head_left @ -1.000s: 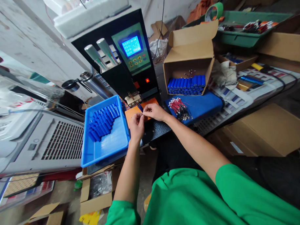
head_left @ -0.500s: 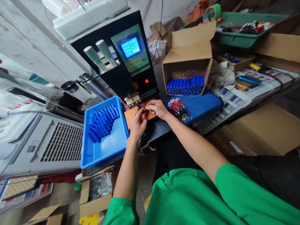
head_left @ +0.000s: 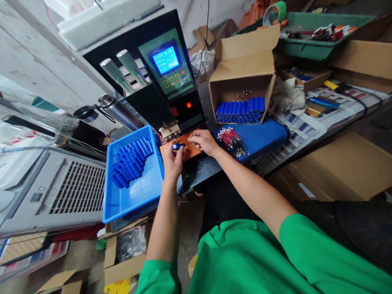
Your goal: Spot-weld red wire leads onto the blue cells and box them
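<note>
My left hand (head_left: 172,164) grips a blue cylindrical battery cell (head_left: 176,146), its pale end facing up toward me. Just to the right, my right hand (head_left: 205,142) is pinched closed above an orange board (head_left: 193,152); whatever is between its fingertips is too small to make out. Right behind the hands stand the electrodes (head_left: 170,130) of a black spot welder (head_left: 189,85) with a lit screen. A bundle of red and black wire leads (head_left: 232,141) lies on a blue surface right of my right hand.
On the left, a blue tray (head_left: 133,200) holds many blue cells. An open cardboard box (head_left: 245,74) with stacked cells stands behind the leads. A steel flask (head_left: 119,111) is beside the welder. A green tray (head_left: 311,48) sits at back right.
My left hand has drawn left and away from the right hand, tilting the cell so its end shows. The right hand stays almost in place, and the view has shifted slightly.
</note>
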A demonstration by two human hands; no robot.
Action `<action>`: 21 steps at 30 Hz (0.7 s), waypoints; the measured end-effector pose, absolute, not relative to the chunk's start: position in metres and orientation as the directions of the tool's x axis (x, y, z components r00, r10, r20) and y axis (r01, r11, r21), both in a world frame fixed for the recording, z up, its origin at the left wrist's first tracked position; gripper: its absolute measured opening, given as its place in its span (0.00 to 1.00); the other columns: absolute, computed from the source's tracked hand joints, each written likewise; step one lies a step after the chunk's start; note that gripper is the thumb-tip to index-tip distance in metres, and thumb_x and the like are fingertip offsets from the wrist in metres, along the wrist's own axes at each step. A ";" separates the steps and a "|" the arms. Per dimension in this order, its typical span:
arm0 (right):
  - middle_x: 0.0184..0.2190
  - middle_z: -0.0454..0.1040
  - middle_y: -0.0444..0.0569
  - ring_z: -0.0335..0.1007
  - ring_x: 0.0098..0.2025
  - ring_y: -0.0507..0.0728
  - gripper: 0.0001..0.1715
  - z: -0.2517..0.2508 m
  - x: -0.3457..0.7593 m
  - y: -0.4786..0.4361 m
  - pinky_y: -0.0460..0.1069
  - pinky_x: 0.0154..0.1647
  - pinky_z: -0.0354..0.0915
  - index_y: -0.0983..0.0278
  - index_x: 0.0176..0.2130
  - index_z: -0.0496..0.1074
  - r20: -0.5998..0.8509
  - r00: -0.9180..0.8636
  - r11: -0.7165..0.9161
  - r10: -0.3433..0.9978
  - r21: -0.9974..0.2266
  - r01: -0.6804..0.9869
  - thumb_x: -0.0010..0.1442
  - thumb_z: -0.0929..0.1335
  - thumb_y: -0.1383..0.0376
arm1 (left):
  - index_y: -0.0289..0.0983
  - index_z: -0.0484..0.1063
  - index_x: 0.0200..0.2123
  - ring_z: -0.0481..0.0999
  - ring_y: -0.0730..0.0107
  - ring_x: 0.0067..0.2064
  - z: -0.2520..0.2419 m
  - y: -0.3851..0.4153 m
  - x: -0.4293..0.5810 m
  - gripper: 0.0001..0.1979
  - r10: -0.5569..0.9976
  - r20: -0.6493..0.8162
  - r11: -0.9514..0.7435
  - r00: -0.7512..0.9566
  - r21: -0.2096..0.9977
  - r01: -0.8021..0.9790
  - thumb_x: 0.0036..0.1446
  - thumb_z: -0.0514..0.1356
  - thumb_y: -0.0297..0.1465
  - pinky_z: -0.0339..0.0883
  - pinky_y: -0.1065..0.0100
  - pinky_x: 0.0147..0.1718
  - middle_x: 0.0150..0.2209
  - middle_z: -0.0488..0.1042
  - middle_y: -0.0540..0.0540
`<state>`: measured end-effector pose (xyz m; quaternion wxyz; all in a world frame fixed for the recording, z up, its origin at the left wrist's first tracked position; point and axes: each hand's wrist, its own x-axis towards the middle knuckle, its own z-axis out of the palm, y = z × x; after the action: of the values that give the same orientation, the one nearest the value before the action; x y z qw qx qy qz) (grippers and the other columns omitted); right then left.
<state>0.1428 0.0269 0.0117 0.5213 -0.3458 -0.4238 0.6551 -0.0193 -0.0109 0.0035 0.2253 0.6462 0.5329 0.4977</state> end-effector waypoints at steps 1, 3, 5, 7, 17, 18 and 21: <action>0.15 0.60 0.37 0.49 0.16 0.45 0.14 0.012 0.142 0.027 0.43 0.16 0.44 0.63 0.24 0.66 -0.011 -0.216 -0.098 0.976 -0.914 -0.393 0.47 0.73 0.60 | 0.38 0.74 0.44 0.76 0.68 0.36 0.004 -0.007 -0.020 0.11 0.921 0.386 -0.318 -0.054 0.824 0.469 0.62 0.61 0.37 0.71 0.67 0.38 0.38 0.77 0.45; 0.15 0.60 0.36 0.49 0.16 0.45 0.14 0.011 0.142 0.028 0.43 0.16 0.44 0.63 0.24 0.66 -0.006 -0.213 -0.091 0.977 -0.914 -0.395 0.48 0.74 0.60 | 0.38 0.73 0.41 0.74 0.69 0.34 0.004 0.001 -0.021 0.08 0.934 0.354 -0.293 -0.038 0.825 0.484 0.61 0.61 0.36 0.70 0.68 0.36 0.34 0.76 0.47; 0.15 0.60 0.36 0.49 0.16 0.45 0.15 0.010 0.141 0.029 0.42 0.16 0.44 0.63 0.23 0.66 0.006 -0.210 -0.077 0.978 -0.918 -0.389 0.48 0.74 0.60 | 0.38 0.73 0.40 0.73 0.69 0.33 0.002 0.006 -0.021 0.07 0.940 0.340 -0.277 -0.039 0.822 0.498 0.61 0.60 0.34 0.69 0.68 0.36 0.33 0.75 0.48; 0.15 0.60 0.36 0.50 0.16 0.45 0.16 0.009 0.141 0.029 0.43 0.16 0.45 0.64 0.23 0.66 0.020 -0.206 -0.062 0.978 -0.921 -0.383 0.49 0.74 0.59 | 0.38 0.73 0.39 0.73 0.69 0.33 0.000 0.008 -0.020 0.06 0.940 0.339 -0.269 -0.051 0.822 0.502 0.60 0.60 0.33 0.69 0.68 0.36 0.33 0.75 0.48; 0.15 0.59 0.36 0.51 0.17 0.45 0.18 0.012 0.137 0.026 0.43 0.17 0.47 0.63 0.24 0.65 -0.006 -0.134 -0.055 0.991 -0.928 -0.368 0.49 0.75 0.57 | 0.38 0.73 0.43 0.74 0.70 0.34 -0.004 0.003 -0.014 0.10 0.932 0.337 -0.244 -0.132 0.854 0.459 0.58 0.63 0.32 0.67 0.69 0.37 0.34 0.76 0.49; 0.15 0.59 0.36 0.51 0.17 0.45 0.17 0.013 0.136 0.025 0.43 0.17 0.47 0.63 0.24 0.66 -0.001 -0.125 -0.048 0.992 -0.929 -0.367 0.49 0.75 0.57 | 0.38 0.73 0.43 0.74 0.70 0.34 -0.005 0.003 -0.014 0.10 0.931 0.340 -0.247 -0.131 0.853 0.459 0.58 0.63 0.32 0.67 0.69 0.38 0.35 0.76 0.49; 0.16 0.60 0.37 0.52 0.17 0.46 0.16 0.017 0.132 0.024 0.43 0.17 0.48 0.63 0.25 0.67 0.015 -0.101 -0.022 0.995 -0.935 -0.354 0.50 0.74 0.57 | 0.38 0.73 0.44 0.74 0.70 0.34 -0.007 0.000 -0.013 0.09 0.924 0.360 -0.264 -0.132 0.847 0.461 0.59 0.62 0.33 0.67 0.69 0.38 0.35 0.76 0.49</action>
<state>0.1316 0.0242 0.0168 0.5548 -0.3763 -0.4259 0.6076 -0.0130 0.0004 -0.0068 0.2306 0.6170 0.5611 0.5013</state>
